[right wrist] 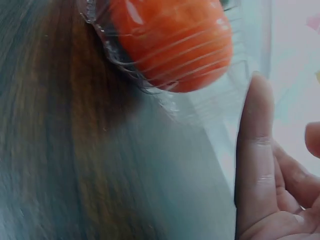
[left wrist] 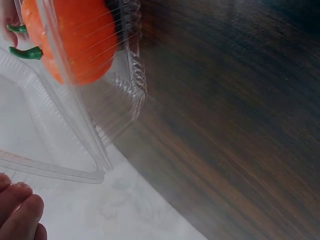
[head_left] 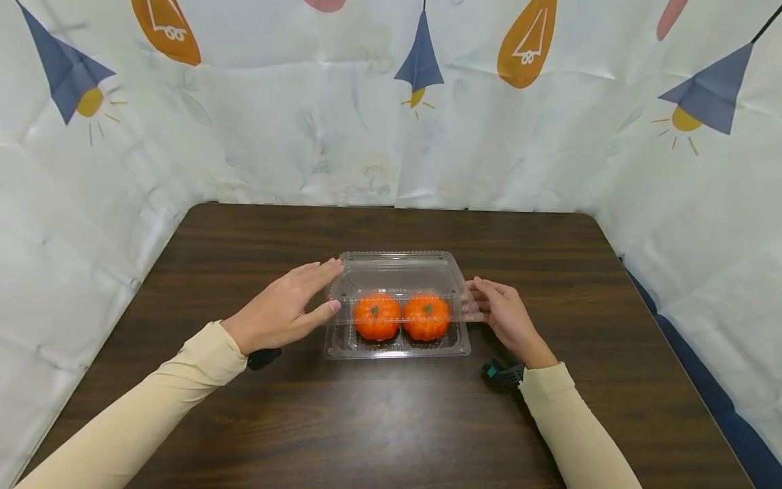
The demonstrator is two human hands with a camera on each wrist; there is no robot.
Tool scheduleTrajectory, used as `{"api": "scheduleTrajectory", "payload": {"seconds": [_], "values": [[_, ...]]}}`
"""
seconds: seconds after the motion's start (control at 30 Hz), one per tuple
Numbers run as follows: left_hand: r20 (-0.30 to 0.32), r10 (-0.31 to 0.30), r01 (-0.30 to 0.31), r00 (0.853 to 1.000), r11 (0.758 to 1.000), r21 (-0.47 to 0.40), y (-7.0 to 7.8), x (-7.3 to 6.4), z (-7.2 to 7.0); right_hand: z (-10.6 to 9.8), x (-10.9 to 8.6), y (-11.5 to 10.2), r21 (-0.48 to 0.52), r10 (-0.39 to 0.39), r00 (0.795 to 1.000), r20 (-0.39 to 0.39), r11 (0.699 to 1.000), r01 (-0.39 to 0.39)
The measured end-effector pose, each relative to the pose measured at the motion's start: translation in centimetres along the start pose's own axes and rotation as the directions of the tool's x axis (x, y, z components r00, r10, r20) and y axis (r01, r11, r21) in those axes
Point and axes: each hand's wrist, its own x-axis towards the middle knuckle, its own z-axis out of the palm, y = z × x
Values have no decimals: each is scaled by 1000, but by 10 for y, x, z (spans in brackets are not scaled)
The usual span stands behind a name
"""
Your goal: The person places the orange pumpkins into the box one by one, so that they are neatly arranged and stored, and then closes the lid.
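Note:
A clear plastic clamshell box [head_left: 397, 350] sits on the table with two orange pumpkins, a left one [head_left: 377, 317] and a right one [head_left: 426, 317], both with green stems. Its hinged lid [head_left: 397, 272] is raised at a slant and partly covers the pumpkins from above. My left hand [head_left: 287, 302] is at the lid's left side, fingers extended with the fingertips right at its rim and the thumb apart below. At the opposite side is my right hand [head_left: 504, 316], loosely bent fingers at the lid's right edge. In the right wrist view, one straight finger [right wrist: 256, 150] points toward the clear plastic.
The dark wood-grain table [head_left: 391, 421] carries the box near its middle. White printed curtains [head_left: 275, 136] stand behind the table and along both sides. A dark wrist strap [head_left: 504, 372] shows below the right hand.

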Motion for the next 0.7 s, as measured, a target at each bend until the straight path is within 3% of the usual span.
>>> {"api": "scheduleTrajectory", "payload": {"seconds": [0.23,0.7], "values": [[-24,23,-22,999,999,41,1,-7,7,-6,-8,-5,-97,45,999,27,994,-42],[-51,95,-87,994,986,143,-5,-15,23,-10,-39,-5,-189,72,969,236,982,-27]]}}
